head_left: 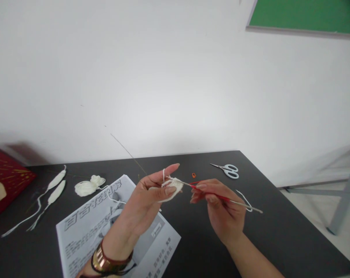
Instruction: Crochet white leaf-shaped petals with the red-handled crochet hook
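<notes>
White crochet piece point(175, 187) is pinched between thumb and fingers of the left hand point(146, 200), above the bench point(279, 231), with yarn looped over the raised index finger. The right hand point(221, 208) has its fingers clamped on a red-handled crochet hook point(221, 197), tip touching the piece. Just beyond the right fingers lie an orange stitch marker point(194, 175) and scissors point(228, 170); a printed sheet point(88, 227) lies under the left wrist, and left of the left fingers are a white yarn flower point(88, 187), two white petals point(55, 185) and a red box point(4, 181).
</notes>
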`<state>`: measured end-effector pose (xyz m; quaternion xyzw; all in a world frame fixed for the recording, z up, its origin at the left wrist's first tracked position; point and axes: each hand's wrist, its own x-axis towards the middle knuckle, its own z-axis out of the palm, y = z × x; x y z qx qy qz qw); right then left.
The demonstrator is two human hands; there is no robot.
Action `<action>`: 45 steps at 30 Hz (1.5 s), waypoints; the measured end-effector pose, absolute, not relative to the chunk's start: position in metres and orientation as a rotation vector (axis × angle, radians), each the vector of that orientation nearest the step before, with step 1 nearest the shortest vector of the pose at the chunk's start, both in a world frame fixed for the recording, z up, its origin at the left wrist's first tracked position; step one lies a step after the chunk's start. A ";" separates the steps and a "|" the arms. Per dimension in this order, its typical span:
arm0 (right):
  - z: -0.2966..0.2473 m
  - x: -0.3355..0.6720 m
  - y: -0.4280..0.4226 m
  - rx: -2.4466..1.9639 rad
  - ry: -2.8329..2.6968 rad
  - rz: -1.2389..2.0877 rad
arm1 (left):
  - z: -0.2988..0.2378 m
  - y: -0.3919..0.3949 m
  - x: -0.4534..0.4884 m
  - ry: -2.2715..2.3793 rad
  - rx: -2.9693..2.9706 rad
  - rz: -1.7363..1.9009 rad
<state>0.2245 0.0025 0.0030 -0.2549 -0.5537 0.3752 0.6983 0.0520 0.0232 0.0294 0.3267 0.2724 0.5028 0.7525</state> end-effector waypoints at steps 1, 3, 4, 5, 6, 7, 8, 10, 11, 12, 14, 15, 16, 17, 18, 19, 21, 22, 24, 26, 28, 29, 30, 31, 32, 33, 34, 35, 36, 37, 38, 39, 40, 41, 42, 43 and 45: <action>0.005 0.225 0.002 -0.566 -1.196 0.881 | 0.030 0.024 0.049 0.598 0.728 1.072; 0.008 0.227 0.003 -0.552 -1.150 0.935 | 0.032 0.025 0.045 0.611 0.742 1.034; 0.009 0.228 0.003 -0.546 -1.137 0.950 | 0.033 0.025 0.043 0.618 0.748 1.018; 0.011 0.230 0.003 -0.538 -1.131 0.960 | 0.034 0.026 0.041 0.624 0.753 0.997; 0.012 0.232 0.004 -0.527 -1.132 0.966 | 0.035 0.026 0.039 0.626 0.761 0.973; 0.012 0.233 0.004 -0.515 -1.140 0.972 | 0.036 0.026 0.038 0.627 0.770 0.950; 0.013 0.235 0.004 -0.504 -1.151 0.978 | 0.036 0.026 0.037 0.625 0.781 0.931; 0.014 0.237 0.005 -0.493 -1.171 1.000 | 0.035 0.026 0.035 0.617 0.798 0.899; 0.015 0.238 0.005 -0.490 -1.179 1.011 | 0.034 0.026 0.034 0.605 0.803 0.883; 0.016 0.239 0.005 -0.488 -1.187 1.020 | 0.033 0.026 0.033 0.589 0.805 0.865; 0.017 0.241 0.005 -0.487 -1.196 1.033 | 0.031 0.027 0.031 0.554 0.802 0.829; 0.018 0.242 0.006 -0.485 -1.200 1.038 | 0.030 0.027 0.030 0.540 0.801 0.813; 0.019 0.243 0.006 -0.485 -1.204 1.043 | 0.030 0.028 0.029 0.529 0.802 0.799; 0.020 0.243 0.006 -0.486 -1.205 1.049 | 0.029 0.028 0.028 0.525 0.804 0.785; 0.021 0.244 0.006 -0.489 -1.206 1.056 | 0.029 0.029 0.027 0.527 0.806 0.773; 0.021 0.245 0.006 -0.492 -1.208 1.062 | 0.029 0.029 0.027 0.534 0.807 0.757; 0.023 0.246 0.006 -0.497 -1.222 1.070 | 0.029 0.030 0.026 0.550 0.813 0.728; 0.024 0.247 0.007 -0.494 -1.231 1.070 | 0.030 0.030 0.026 0.556 0.818 0.713; 0.025 0.248 0.007 -0.488 -1.252 1.073 | 0.030 0.030 0.025 0.556 0.830 0.683; 0.026 0.250 0.008 -0.490 -1.267 1.077 | 0.031 0.029 0.025 0.557 0.844 0.661; 0.027 0.251 0.008 -0.499 -1.277 1.085 | 0.031 0.029 0.024 0.573 0.854 0.642; 0.027 0.252 0.008 -0.503 -1.282 1.090 | 0.031 0.030 0.024 0.581 0.858 0.633; 0.027 0.252 0.008 -0.503 -1.287 1.097 | 0.030 0.030 0.024 0.583 0.862 0.621; 0.027 0.253 0.008 -0.502 -1.289 1.107 | 0.029 0.030 0.023 0.583 0.865 0.615; 0.027 0.253 0.008 -0.497 -1.288 1.118 | 0.028 0.030 0.023 0.577 0.866 0.610; 0.027 0.253 0.008 -0.492 -1.286 1.131 | 0.027 0.031 0.022 0.570 0.869 0.606; 0.028 0.254 0.007 -0.487 -1.280 1.143 | 0.025 0.031 0.022 0.564 0.874 0.603; 0.028 0.254 0.007 -0.480 -1.271 1.156 | 0.024 0.030 0.022 0.559 0.882 0.599; 0.028 0.254 0.008 -0.475 -1.256 1.170 | 0.024 0.030 0.022 0.554 0.893 0.592; 0.028 0.253 0.008 -0.472 -1.239 1.191 | 0.024 0.029 0.022 0.549 0.908 0.585; 0.027 0.252 0.008 -0.472 -1.212 1.217 | 0.025 0.028 0.022 0.546 0.932 0.585; 0.027 0.251 0.009 -0.479 -1.173 1.251 | 0.027 0.026 0.023 0.553 0.968 0.595; 0.026 0.249 0.010 -0.493 -1.124 1.297 | 0.030 0.025 0.024 0.570 1.019 0.612; 0.025 0.247 0.012 -0.514 -1.066 1.352 | 0.033 0.024 0.025 0.600 1.086 0.636; 0.024 0.244 0.013 -0.536 -1.004 1.408 | 0.036 0.023 0.026 0.642 1.166 0.669; 0.023 0.242 0.015 -0.561 -0.940 1.469 | 0.039 0.022 0.027 0.691 1.256 0.704; 0.020 0.237 0.018 -0.594 -0.820 1.568 | 0.044 0.022 0.029 0.792 1.430 0.793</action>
